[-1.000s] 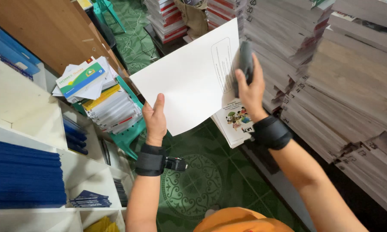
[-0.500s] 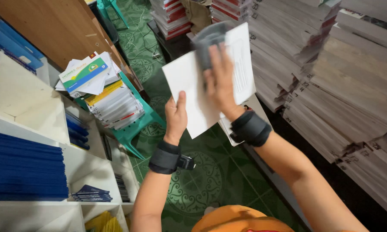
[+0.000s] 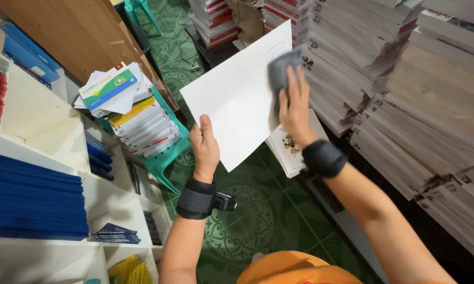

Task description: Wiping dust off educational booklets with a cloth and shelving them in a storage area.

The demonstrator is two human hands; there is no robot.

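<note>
My left hand [image 3: 205, 150] grips the lower edge of a white book [image 3: 237, 100], holding it up and tilted, its plain cover facing me. My right hand [image 3: 296, 108] presses a grey cloth [image 3: 280, 68] flat against the cover near its upper right corner. Both wrists wear black bands. Beneath the right hand a small stack of thin books with a cartoon cover [image 3: 289, 147] lies by the floor.
Tall piles of books [image 3: 405, 89] fill the right side. A green plastic stool [image 3: 166, 158] carries a heap of booklets [image 3: 126, 113]. White shelves [image 3: 47, 131] at left hold blue folders [image 3: 31, 202]. Green patterned floor tiles [image 3: 247, 221] lie below.
My right hand with the cloth slid from the book's right edge to its middle top, then back toward the upper right. The book tilted and shifted slightly.
</note>
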